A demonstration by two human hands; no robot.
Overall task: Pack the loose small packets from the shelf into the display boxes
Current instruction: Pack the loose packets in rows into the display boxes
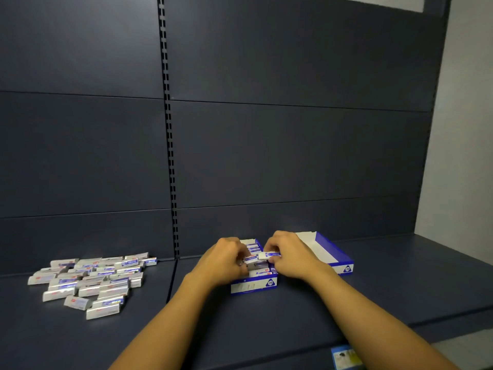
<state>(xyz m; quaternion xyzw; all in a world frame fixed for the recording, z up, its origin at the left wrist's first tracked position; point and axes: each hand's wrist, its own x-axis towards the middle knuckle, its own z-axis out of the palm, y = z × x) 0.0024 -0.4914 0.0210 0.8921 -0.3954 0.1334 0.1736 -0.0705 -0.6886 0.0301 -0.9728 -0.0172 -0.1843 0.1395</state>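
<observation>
In the near display box (pixel 253 285) — rows of packets (pixel 253 248) — both hands' grips pinch one packet (pixel 269 255).

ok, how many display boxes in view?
2. Near box under both hands, partly filled with packets; second box right behind it, interior largely hidden by the right hand.

A single wide-angle head view looks forward and slightly down from above the forearms, close to the dark shelf (pixel 373 289), facing its back panel (pixel 293 156) squarely, with both hands low at centre and the frame edges bowed by the lens.
</observation>
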